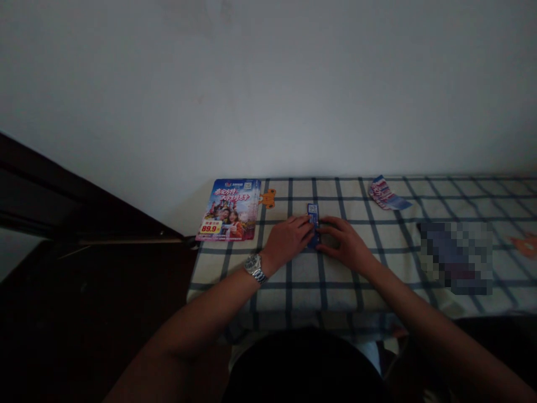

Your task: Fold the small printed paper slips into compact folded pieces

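- Strip (314,220): one, blue; left hand (288,239) lay across it, right hand (342,242) touched its edge; I couldn't tell whether either gripped.
- Leaflet pile (230,211): one.
- Fanned slips (385,197): one bunch.

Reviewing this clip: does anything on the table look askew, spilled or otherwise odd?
A pixelated patch covers the right side of the checked cloth, hiding what lies there. Small printed papers near its far edge lie unevenly fanned, less tidy than the flyer stack at left. No spill shows.
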Demonstrator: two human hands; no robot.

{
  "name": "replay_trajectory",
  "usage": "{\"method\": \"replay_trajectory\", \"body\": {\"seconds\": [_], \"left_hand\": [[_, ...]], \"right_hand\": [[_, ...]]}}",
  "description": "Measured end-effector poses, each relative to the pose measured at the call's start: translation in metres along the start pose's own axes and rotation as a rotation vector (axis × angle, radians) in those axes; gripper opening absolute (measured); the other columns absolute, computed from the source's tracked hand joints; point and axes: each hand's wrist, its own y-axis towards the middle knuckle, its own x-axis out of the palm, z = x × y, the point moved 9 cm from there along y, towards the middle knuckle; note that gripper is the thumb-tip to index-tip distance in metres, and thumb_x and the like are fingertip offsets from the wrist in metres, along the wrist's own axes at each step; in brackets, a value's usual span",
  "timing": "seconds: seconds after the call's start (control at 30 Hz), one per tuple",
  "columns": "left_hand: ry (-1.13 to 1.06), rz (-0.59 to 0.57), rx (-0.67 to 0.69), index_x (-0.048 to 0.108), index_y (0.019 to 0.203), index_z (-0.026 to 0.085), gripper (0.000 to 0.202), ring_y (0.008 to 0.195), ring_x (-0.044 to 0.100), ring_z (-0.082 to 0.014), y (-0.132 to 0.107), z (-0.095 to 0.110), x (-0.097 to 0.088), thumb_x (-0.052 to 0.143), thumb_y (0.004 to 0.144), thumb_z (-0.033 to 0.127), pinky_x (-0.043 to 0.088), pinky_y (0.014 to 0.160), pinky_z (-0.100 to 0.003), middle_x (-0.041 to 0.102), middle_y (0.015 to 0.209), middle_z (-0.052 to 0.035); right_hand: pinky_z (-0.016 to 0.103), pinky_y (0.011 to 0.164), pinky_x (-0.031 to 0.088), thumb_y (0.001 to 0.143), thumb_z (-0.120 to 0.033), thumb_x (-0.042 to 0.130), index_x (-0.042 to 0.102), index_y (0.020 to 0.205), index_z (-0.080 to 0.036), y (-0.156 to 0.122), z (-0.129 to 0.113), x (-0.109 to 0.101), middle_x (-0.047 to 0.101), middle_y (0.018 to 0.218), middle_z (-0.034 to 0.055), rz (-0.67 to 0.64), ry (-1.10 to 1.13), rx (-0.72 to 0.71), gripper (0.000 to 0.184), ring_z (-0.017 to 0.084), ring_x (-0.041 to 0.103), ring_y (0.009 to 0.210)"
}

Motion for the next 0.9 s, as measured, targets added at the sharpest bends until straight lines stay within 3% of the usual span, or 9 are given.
{"method": "replay_trajectory", "body": {"seconds": [0.23,0.5,0.9], "left_hand": [[-0.020,0.009,0.036,0.066,0.129,0.018,0.034,0.124,0.062,-0.0245,0.000,0.001,-0.001,0.055,0.106,0.041,0.054,0.104,-0.042,0.065,0.140,-0.0100],[-0.024,0.013,0.047,0.065,0.130,0.016,0.038,0.125,0.061,-0.0263,-0.001,0.002,-0.001,0.055,0.105,0.044,0.053,0.107,-0.044,0.064,0.140,-0.0107],[-0.033,-0.004,0.029,0.065,0.130,0.019,0.035,0.123,0.061,-0.0266,-0.001,0.001,0.000,0.057,0.105,0.041,0.054,0.106,-0.045,0.064,0.136,-0.0105]], "right_hand": [[0.054,0.107,0.053,0.098,-0.036,0.065,0.070,0.126,-0.028,0.011,0.007,-0.005,0.069,0.130,0.0109,0.027,0.009,0.026,0.029,0.031,0.065,0.121],[0.053,0.108,0.052,0.101,-0.036,0.061,0.071,0.125,-0.025,0.033,0.015,-0.013,0.070,0.130,0.0117,0.072,-0.025,0.011,0.029,0.031,0.064,0.122],[0.055,0.114,0.047,0.103,-0.032,0.057,0.067,0.136,-0.029,0.041,0.020,0.004,0.068,0.143,0.0062,0.030,-0.049,-0.065,0.035,0.029,0.059,0.133]]}}
